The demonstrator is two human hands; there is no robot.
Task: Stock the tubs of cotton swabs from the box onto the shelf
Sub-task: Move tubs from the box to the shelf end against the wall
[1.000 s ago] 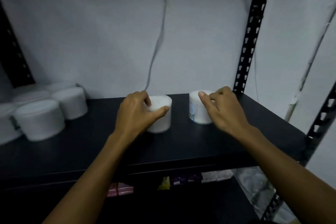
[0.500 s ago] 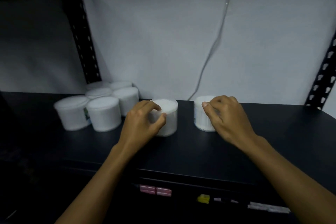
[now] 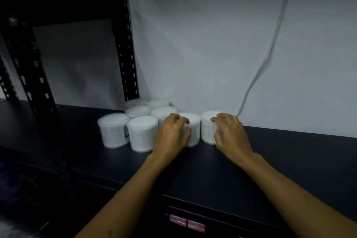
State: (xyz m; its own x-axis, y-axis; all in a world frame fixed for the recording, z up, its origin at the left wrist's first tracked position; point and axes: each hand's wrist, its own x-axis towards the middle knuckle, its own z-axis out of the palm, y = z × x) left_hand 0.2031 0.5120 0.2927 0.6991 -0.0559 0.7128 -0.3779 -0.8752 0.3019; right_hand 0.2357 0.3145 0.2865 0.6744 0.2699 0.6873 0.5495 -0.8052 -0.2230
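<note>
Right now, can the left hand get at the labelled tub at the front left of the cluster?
Probably yes: the labelled tub stands open on the shelf edge side, but the left hand is gripping another tub.

White tubs on a black shelf, pale grey wall, pink labels below.

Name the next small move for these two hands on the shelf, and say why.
Probably let go of both. The left hand grips one white round plastic tub that already stands close against the cluster of white tubs. The right hand holds another white tub just beside it. Both stand upright on the black shelf, near the wall.
</note>
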